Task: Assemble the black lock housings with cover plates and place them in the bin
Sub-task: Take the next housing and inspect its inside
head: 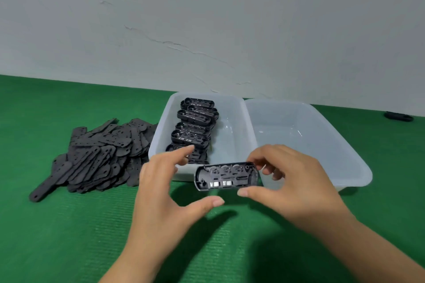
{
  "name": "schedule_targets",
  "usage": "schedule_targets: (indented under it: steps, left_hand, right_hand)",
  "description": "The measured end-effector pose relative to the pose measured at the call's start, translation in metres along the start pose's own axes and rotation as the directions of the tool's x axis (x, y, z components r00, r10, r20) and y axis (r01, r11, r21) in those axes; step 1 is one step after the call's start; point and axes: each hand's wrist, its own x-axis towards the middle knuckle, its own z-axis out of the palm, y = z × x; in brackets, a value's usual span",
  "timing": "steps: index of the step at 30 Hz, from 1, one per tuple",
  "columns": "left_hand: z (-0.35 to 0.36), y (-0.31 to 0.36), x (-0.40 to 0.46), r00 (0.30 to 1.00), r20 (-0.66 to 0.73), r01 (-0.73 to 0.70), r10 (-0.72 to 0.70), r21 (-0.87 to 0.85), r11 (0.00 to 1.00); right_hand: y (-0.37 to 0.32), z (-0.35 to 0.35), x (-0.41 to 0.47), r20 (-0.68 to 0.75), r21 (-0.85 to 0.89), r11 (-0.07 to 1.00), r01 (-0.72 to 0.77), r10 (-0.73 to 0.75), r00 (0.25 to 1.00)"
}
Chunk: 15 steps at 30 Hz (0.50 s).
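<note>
Open green desk lay below and to either side of both hands, with the near rims of two translucent bins just behind them. The right hand pinched a black lock housing, its open face up, showing three round wheels and pale metal tabs. The left hand hovered just left of it, fingers spread, not touching. The cover plates were heaped further left.
</note>
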Motion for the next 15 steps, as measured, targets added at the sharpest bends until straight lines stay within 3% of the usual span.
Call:
schedule_targets:
  steps: [4,15]
  left_hand:
    - [-0.005,0.010,0.006,0.995,0.023,-0.099,0.098,0.030,0.995]
    - [-0.018,0.030,0.013,0.984,0.018,-0.174,0.175,-0.046,0.984]
  right_hand:
    - [-0.004,-0.001,-0.008,-0.046,0.002,0.999,0.033,-0.033,0.998]
    - [-0.009,-0.015,-0.013,-0.151,0.098,0.989,0.114,-0.099,0.984]
